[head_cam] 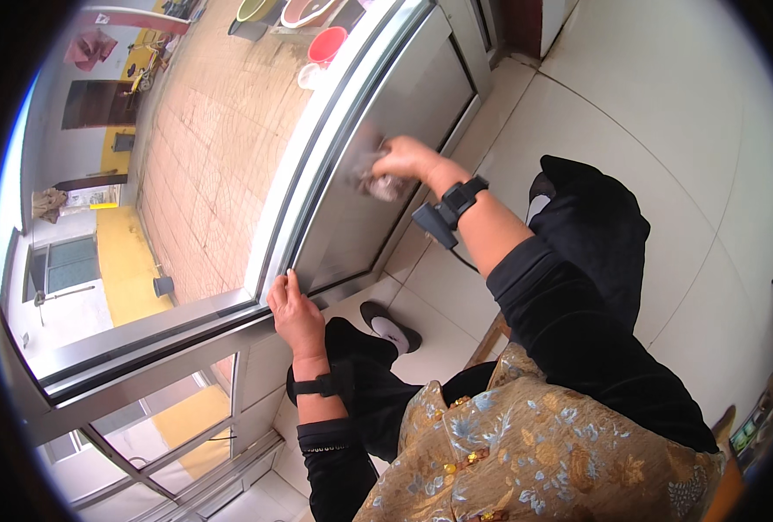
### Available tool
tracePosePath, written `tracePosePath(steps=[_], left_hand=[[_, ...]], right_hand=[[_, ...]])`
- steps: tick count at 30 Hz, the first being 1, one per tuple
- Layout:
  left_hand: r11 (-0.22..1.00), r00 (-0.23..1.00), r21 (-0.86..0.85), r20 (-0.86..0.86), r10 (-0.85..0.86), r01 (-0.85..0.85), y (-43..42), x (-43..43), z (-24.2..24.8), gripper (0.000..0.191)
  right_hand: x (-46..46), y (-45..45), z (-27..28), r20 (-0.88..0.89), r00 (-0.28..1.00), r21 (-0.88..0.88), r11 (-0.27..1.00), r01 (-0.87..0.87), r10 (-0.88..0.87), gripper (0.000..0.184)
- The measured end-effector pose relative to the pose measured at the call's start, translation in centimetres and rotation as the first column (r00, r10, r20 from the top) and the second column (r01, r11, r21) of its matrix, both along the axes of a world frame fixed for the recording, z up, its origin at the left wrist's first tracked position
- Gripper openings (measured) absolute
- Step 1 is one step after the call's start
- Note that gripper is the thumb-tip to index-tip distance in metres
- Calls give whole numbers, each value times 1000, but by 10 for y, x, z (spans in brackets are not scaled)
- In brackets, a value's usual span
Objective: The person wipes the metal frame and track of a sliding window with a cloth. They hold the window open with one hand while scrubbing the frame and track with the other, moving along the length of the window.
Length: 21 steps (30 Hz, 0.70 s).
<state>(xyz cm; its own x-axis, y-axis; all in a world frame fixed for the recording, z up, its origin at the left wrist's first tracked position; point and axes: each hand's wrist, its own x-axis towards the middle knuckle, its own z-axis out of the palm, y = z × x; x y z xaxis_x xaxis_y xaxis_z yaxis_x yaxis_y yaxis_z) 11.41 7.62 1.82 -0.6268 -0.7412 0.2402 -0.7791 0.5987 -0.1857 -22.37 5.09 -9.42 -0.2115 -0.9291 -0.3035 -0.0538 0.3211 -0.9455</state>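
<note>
My right hand point(407, 160) presses a crumpled cloth point(388, 186) against the lower metal panel point(344, 238) of a glazed door. Part of the cloth is hidden under the fingers, and its colour is blurred, greyish brown. Lower down, the fingers of my left hand point(295, 316) rest on the edge of the silver metal door frame point(281, 258), near its corner. Above the panel, the door's glass pane point(220, 143) gives a view onto a paved yard. A black strap with a small device point(448, 212) sits on my right wrist.
Pale floor tiles point(628, 124) spread to the right of the door. One of my feet, in a dark shoe point(393, 326), stands close to the panel's bottom corner. A wooden stool edge point(489, 340) shows beneath me. Outside are a red bucket point(328, 46) and several basins.
</note>
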Motion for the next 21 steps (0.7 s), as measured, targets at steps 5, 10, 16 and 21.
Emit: tracePosePath(steps=[5,10,16,21], left_hand=[[1000,1000,12,6,-2,2,1,-2,3,55],[999,1000,31,16,-12,12,1,-3,6,56],[999,1000,38,20,-11,10,-1,-1,5,58],[999,999,12,12,-36,36,0,-2,3,57]], right_hand=[[-66,16,9,-69,923,-92,923,373,-380,47],[-104,14,4,-151,738,-129,753,645,-658,46],[-121,-1,-12,56,580,-164,565,808,-813,49],[-97,-8,-20,-25,740,-155,734,661,-672,47]])
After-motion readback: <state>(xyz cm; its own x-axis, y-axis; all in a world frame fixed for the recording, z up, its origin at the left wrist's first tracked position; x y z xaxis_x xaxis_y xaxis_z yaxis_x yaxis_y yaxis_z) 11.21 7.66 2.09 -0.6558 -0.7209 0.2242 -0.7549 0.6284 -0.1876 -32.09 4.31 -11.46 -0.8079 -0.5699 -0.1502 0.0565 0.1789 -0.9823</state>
